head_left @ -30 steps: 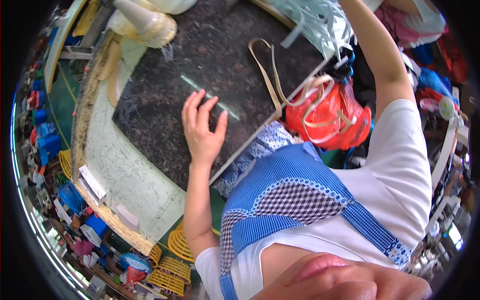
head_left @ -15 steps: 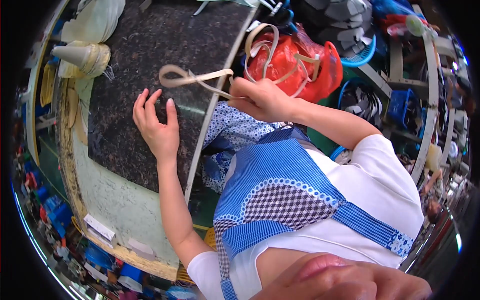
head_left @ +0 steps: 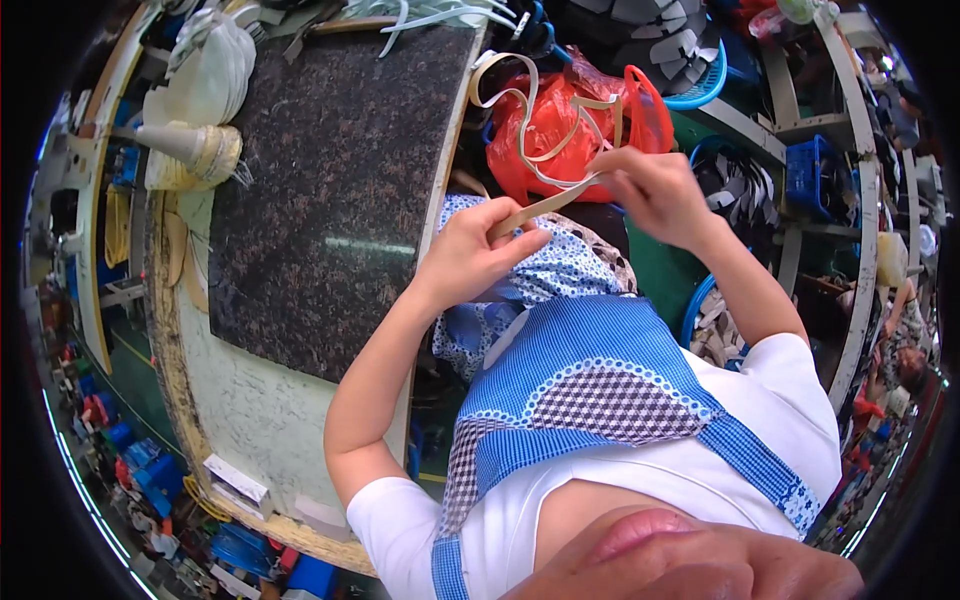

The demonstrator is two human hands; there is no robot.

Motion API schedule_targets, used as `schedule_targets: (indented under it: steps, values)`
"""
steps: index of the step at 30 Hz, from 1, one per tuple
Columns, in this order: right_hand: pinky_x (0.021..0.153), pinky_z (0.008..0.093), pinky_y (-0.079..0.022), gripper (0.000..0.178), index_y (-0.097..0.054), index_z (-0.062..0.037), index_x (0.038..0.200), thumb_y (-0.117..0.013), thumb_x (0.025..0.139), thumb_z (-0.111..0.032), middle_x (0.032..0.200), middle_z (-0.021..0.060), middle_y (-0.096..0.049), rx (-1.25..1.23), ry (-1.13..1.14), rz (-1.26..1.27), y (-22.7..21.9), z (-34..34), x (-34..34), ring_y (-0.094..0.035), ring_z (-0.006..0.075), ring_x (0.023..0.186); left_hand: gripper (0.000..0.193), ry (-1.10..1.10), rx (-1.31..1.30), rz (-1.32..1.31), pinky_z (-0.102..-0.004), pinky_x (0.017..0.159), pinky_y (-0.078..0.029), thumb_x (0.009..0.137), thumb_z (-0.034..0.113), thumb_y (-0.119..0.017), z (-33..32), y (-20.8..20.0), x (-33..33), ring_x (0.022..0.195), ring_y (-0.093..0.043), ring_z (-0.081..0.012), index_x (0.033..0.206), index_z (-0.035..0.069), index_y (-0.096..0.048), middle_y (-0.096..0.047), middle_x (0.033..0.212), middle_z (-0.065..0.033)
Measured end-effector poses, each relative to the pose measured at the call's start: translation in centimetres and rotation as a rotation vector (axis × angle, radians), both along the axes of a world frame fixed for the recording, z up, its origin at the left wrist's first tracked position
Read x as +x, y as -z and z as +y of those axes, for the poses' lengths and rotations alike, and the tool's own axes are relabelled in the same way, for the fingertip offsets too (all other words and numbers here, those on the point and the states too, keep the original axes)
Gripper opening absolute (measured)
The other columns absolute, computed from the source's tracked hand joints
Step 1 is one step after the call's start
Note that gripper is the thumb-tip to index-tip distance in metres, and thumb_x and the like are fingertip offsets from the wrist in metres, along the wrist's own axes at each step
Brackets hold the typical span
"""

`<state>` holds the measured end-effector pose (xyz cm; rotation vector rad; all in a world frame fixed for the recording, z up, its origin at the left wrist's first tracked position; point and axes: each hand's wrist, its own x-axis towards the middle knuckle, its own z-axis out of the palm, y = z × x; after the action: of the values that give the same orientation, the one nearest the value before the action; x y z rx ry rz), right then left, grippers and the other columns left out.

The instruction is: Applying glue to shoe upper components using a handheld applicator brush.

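Note:
A beige strap (head_left: 553, 204) is stretched between my two hands above my lap. My left hand (head_left: 478, 252) pinches one part of it, beside the edge of the dark stone slab (head_left: 330, 200). My right hand (head_left: 655, 195), slightly blurred, is closed on the strap farther to the right and higher up. From there the rest of the strap loops loosely over a red plastic bag (head_left: 560, 130). Beneath the hands lies blue-and-white patterned cloth (head_left: 560, 262) across my lap.
On the table's left stands a pale thread cone (head_left: 185, 145) by a stack of white pieces (head_left: 215, 60). Pale blue strips (head_left: 425, 12) lie at the slab's far end. Right of me are a blue basket (head_left: 712, 85) of grey pieces and a metal rack (head_left: 855, 210).
My left hand has come off the slab toward my lap and taken hold of the strap. My right hand has moved right, drawing the strap's looped end off the table.

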<state>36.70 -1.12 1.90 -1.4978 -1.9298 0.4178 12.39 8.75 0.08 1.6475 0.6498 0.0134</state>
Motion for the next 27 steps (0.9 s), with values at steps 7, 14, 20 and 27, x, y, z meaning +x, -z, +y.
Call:
schedule_targets:
  steps: [7,14,20,27]
  values:
    - [0.051,0.0339,-0.047,0.01,-0.06,-0.0054,0.091,-0.065,0.086,-0.012,0.068,0.0112,-0.061,-0.07,0.027,-0.038,2.8,-0.6,2.0,-0.062,0.027,0.058,0.016,-0.388,0.19,-0.299,-0.0196,0.062,-0.04,0.095,0.013,-0.056,1.8,0.2,0.1,0.068,-0.05,-0.0039,0.084,0.003,-0.06,-0.057,0.074,0.0011]
    - [0.061,0.0298,-0.049,0.015,-0.059,-0.0028,0.101,-0.06,0.093,-0.015,0.077,0.0019,-0.061,-0.122,0.439,0.482,8.5,2.3,7.1,-0.061,0.0084,0.078,0.029,-0.527,0.306,-0.277,-0.0245,0.049,-0.034,0.096,0.02,-0.056,5.5,-1.3,0.4,0.053,-0.044,-0.0054,0.072,0.003,-0.062,-0.053,0.063,0.0005]
    - [0.075,0.0416,-0.05,0.043,-0.061,-0.0062,0.109,-0.074,0.079,-0.034,0.09,0.0137,-0.067,-0.522,0.405,0.018,12.1,3.3,3.9,-0.065,0.0293,0.091,0.016,-0.242,1.105,0.003,-0.0357,0.06,-0.048,0.086,0.022,-0.066,7.8,-0.8,10.0,0.068,-0.061,-0.0277,0.087,0.007,-0.067,-0.062,0.079,-0.009]
    - [0.05,0.0205,-0.038,0.018,-0.065,-0.0084,0.097,-0.064,0.086,-0.022,0.071,-0.0031,-0.058,-0.811,0.731,1.297,16.4,-21.4,16.5,-0.05,0.0038,0.058,0.039,0.302,1.545,0.153,-0.0397,0.089,-0.038,0.076,0.026,-0.072,10.7,0.3,10.7,0.107,-0.052,-0.0274,0.112,0.014,-0.064,-0.059,0.111,-0.0041]
